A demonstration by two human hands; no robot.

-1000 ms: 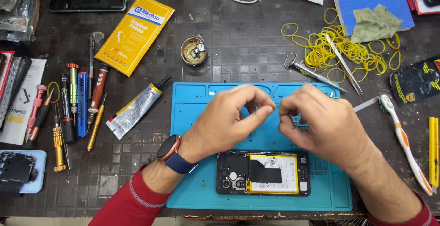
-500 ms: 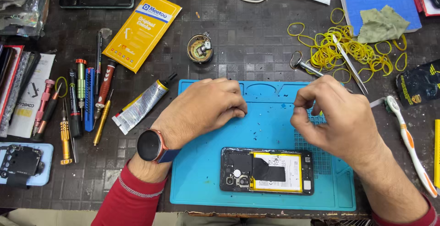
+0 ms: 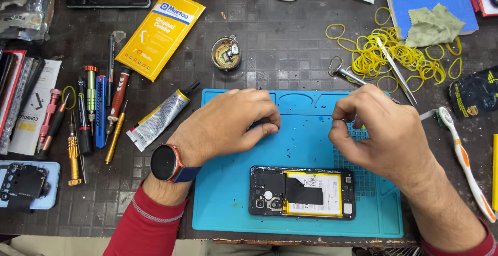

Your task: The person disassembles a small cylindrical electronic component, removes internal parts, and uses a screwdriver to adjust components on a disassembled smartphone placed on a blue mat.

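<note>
The opened phone (image 3: 302,192) lies back-side up near the front edge of the blue work mat (image 3: 228,204), its yellow-edged battery and dark camera end exposed, touching neither hand. Just above it, the left hand (image 3: 228,126) rests knuckles-up on the mat with its fingers curled in and the thumb tip pressed against the forefinger; whatever it pinches, if anything, is too small to tell. A round dark watch (image 3: 165,162) sits on that wrist above a red sleeve. The right hand (image 3: 381,131) is likewise curled over the mat's right part, thumb and forefinger closed together, the grip's content hidden. The two hands are apart, with bare mat between them.

Left of the mat on the dark desk (image 3: 290,43) lies a silver glue tube (image 3: 158,118) with a black cap, tilted, and farther left a row of screwdrivers (image 3: 91,116). A yellow flat package (image 3: 161,33) lies above them, and a small round tin (image 3: 226,53) stands behind the mat. To the right rear is a heap of yellow rubber bands (image 3: 394,53) with tweezers (image 3: 397,72) across it, and a green cloth (image 3: 433,25) on a blue booklet. A toothbrush (image 3: 464,162) lies along the mat's right side
</note>
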